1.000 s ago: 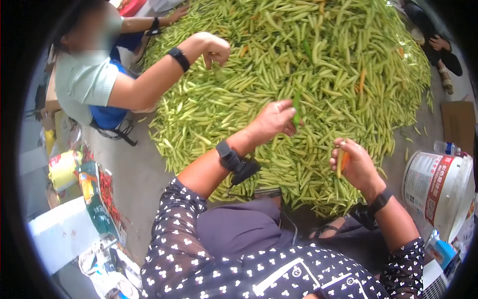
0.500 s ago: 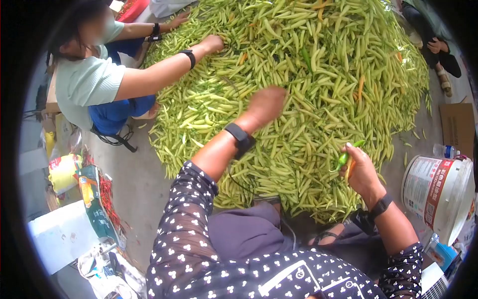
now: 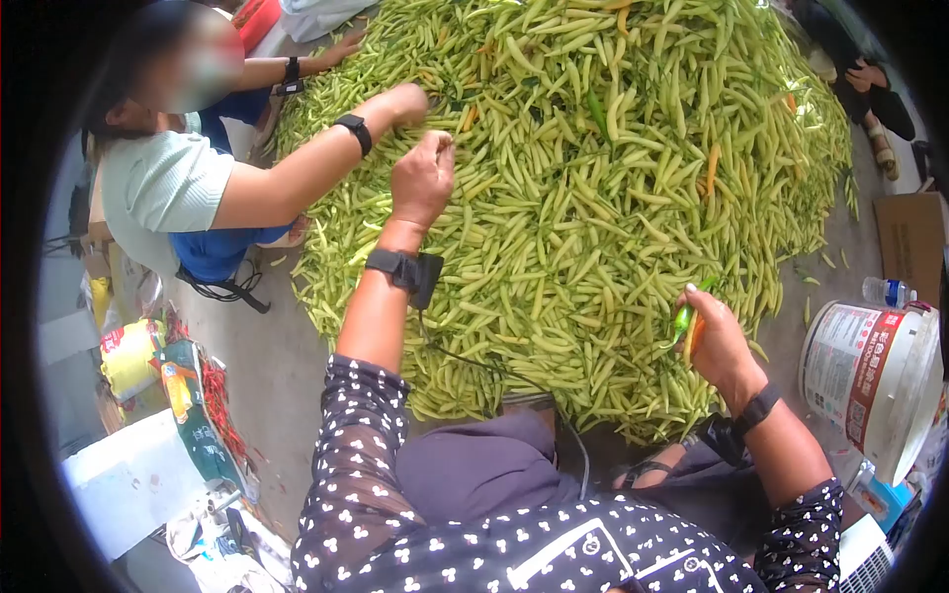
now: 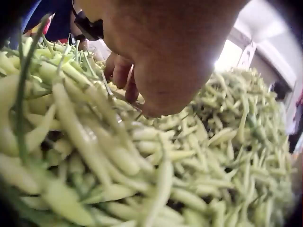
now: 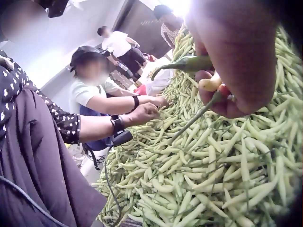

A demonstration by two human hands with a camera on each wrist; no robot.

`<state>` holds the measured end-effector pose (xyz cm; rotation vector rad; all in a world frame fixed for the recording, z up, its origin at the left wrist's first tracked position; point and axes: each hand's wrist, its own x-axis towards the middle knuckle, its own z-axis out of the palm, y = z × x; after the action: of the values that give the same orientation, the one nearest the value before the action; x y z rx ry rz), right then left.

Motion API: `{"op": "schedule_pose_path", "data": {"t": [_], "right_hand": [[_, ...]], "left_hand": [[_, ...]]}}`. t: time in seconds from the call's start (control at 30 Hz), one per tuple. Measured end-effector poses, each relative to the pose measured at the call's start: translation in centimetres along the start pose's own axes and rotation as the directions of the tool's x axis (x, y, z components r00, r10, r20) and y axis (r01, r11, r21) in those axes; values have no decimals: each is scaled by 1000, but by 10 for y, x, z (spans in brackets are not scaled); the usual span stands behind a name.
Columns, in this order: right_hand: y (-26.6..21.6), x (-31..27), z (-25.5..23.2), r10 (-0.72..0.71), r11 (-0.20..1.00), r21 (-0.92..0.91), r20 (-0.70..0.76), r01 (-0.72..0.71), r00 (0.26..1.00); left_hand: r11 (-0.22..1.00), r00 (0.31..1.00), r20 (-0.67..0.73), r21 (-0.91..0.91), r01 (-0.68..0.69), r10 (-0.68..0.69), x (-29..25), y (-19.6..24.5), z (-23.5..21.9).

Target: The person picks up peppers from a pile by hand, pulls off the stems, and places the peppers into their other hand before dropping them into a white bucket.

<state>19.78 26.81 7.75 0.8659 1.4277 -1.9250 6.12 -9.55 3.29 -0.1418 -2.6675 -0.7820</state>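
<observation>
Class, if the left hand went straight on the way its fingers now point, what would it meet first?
Probably the pale green peppers heaped just beyond the fingertips of the left hand, though the exact gap is hard to judge.

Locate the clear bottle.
In the head view, the bottle is on the right, off the pepper pile, between the cardboard box and the white bucket.

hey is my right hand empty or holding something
Holding something: the right hand has its fingers curled round a green pepper and an orange one.
</observation>
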Motion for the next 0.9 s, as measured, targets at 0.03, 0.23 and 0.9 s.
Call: {"op": "schedule_pose_path", "data": {"t": [0.03,0.23,0.9], "right_hand": [[0,0,0,1,1000,2,1,-1,1000],[6,1,-8,6,1000,-5,33,-6,999],[10,-9,1,-7,1000,-18,268,12,963]], "left_hand": [[1000,1000,2,1,-1,1,-1,3,6],[907,848,489,421,-25,-204,-20,-14,57],[846,760,643,-457,275,100,-64,133,-6]]}}
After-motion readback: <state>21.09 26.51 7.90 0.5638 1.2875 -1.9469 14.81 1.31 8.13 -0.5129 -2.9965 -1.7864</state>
